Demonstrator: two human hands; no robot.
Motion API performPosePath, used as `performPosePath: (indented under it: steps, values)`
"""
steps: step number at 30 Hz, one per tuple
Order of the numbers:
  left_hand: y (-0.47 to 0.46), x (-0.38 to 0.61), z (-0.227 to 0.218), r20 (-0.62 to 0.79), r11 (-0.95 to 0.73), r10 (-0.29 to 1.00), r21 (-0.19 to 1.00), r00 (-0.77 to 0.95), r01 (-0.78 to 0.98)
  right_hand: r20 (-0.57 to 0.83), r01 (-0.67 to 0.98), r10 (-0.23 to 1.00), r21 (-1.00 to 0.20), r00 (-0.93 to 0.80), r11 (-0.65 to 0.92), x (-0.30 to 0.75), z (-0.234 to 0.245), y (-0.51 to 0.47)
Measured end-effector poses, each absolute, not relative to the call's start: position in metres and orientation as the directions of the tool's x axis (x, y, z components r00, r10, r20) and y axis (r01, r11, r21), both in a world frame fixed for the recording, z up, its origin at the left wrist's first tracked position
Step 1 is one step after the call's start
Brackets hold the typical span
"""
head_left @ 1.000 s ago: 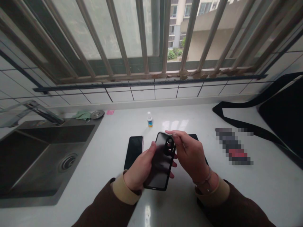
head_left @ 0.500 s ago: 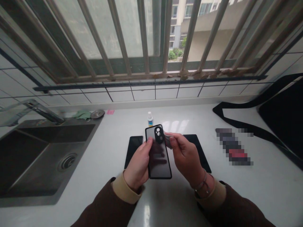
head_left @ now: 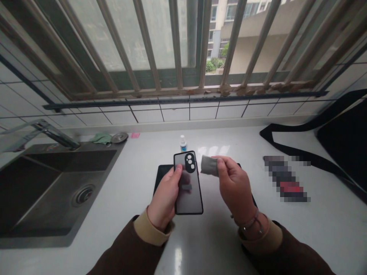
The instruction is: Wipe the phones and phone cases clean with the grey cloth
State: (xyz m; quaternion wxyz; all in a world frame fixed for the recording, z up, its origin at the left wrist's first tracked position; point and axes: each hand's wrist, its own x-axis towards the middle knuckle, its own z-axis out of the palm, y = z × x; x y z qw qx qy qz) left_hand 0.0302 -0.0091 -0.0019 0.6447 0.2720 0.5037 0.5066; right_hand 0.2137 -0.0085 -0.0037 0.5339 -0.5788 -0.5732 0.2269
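Observation:
My left hand (head_left: 165,194) grips a phone case (head_left: 187,196) with a black rim, a smoky see-through back and camera cut-outs, tilted up above the counter. Its thumb lies on the back, and fingers show dimly through it. Pinched in my right hand (head_left: 235,183) is a small folded grey cloth (head_left: 209,165), just right of the case and apart from it. Behind the left hand lies a dark flat phone-like slab (head_left: 163,173), partly covered. Another dark slab (head_left: 254,200) is mostly hidden by my right hand. A small white bottle (head_left: 183,143) stands behind the case.
At left are a steel sink (head_left: 99,179) and a faucet (head_left: 54,133). A green cloth (head_left: 101,138), a metal drain lid (head_left: 119,138) and a pink slip (head_left: 135,135) lie by its back edge. At right are a blurred-out item (head_left: 286,179) and a black bag with a strap (head_left: 344,133).
My right hand has moved right, away from the case, and the grey cloth now shows more fully. The case has shifted slightly left in my left hand.

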Motion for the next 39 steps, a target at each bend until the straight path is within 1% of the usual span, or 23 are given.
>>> performPosePath:
  steps: [1, 3, 6, 9, 12, 16, 18, 21, 23, 25, 27, 29, 31, 32, 35, 37, 39]
  values:
    - [-0.012, 0.031, -0.002, -0.381, 0.370, 0.924, 0.863, 0.038, -0.343, 0.359, 0.414, 0.894, -0.881, 0.268, 0.230, 0.215, -0.004, -0.007]
    - [-0.015, 0.034, -0.005, -0.356, 0.368, 0.930, 0.892, 0.093, -0.262, 0.372, 0.379, 0.891, -0.888, 0.261, 0.260, 0.215, -0.005, -0.005]
    - [-0.016, 0.035, -0.010, -0.279, 0.288, 0.957, 0.938, 0.075, -0.190, 0.399, 0.305, 0.904, -0.889, 0.155, 0.341, 0.209, -0.007, -0.008]
    - [-0.011, 0.033, -0.012, -0.229, 0.214, 0.973, 0.940, -0.026, -0.266, 0.408, 0.252, 0.913, -0.887, 0.031, 0.388, 0.199, -0.011, -0.014]
    - [-0.004, 0.031, -0.013, -0.218, 0.145, 0.960, 0.923, -0.174, -0.358, 0.406, 0.243, 0.908, -0.875, -0.104, 0.419, 0.192, -0.013, -0.019]
    - [0.001, 0.027, -0.014, -0.157, 0.015, 0.917, 0.932, -0.367, -0.362, 0.481, 0.269, 0.849, -0.807, -0.218, 0.526, 0.189, -0.015, -0.025]
    - [0.002, 0.025, -0.013, -0.153, -0.032, 0.879, 0.927, -0.452, -0.374, 0.523, 0.286, 0.814, -0.763, -0.255, 0.580, 0.189, -0.015, -0.026]
    - [0.003, 0.023, -0.012, -0.192, -0.059, 0.857, 0.886, -0.478, -0.461, 0.558, 0.294, 0.778, -0.721, -0.289, 0.627, 0.190, -0.013, -0.027]
    - [0.003, 0.022, -0.011, -0.193, -0.078, 0.864, 0.861, -0.465, -0.503, 0.566, 0.286, 0.774, -0.720, -0.284, 0.632, 0.190, -0.011, -0.027]
    - [0.003, 0.023, -0.010, -0.190, -0.071, 0.875, 0.860, -0.445, -0.505, 0.571, 0.274, 0.779, -0.730, -0.259, 0.626, 0.189, -0.010, -0.026]
    - [0.002, 0.025, -0.010, -0.168, -0.053, 0.887, 0.889, -0.430, -0.456, 0.594, 0.278, 0.770, -0.718, -0.232, 0.638, 0.189, -0.011, -0.027]
    - [0.000, 0.027, -0.010, -0.121, -0.051, 0.896, 0.928, -0.427, -0.370, 0.640, 0.308, 0.729, -0.661, -0.244, 0.684, 0.190, -0.013, -0.029]
    - [-0.002, 0.028, -0.010, -0.083, -0.062, 0.902, 0.946, -0.424, -0.319, 0.689, 0.346, 0.653, -0.558, -0.313, 0.754, 0.192, -0.014, -0.033]
    - [-0.004, 0.028, -0.010, -0.080, -0.064, 0.906, 0.945, -0.415, -0.322, 0.703, 0.359, 0.611, -0.500, -0.362, 0.788, 0.193, -0.014, -0.035]
    - [-0.006, 0.029, -0.009, -0.100, -0.060, 0.932, 0.905, -0.348, -0.421, 0.724, 0.385, 0.502, -0.343, -0.473, 0.857, 0.195, -0.009, -0.039]
    - [-0.007, 0.030, -0.007, -0.107, -0.063, 0.946, 0.866, -0.306, -0.496, 0.739, 0.404, 0.451, -0.261, -0.500, 0.877, 0.195, -0.003, -0.039]
    - [-0.008, 0.031, -0.004, -0.110, -0.054, 0.956, 0.844, -0.271, -0.534, 0.760, 0.407, 0.404, -0.200, -0.510, 0.891, 0.195, 0.002, -0.038]
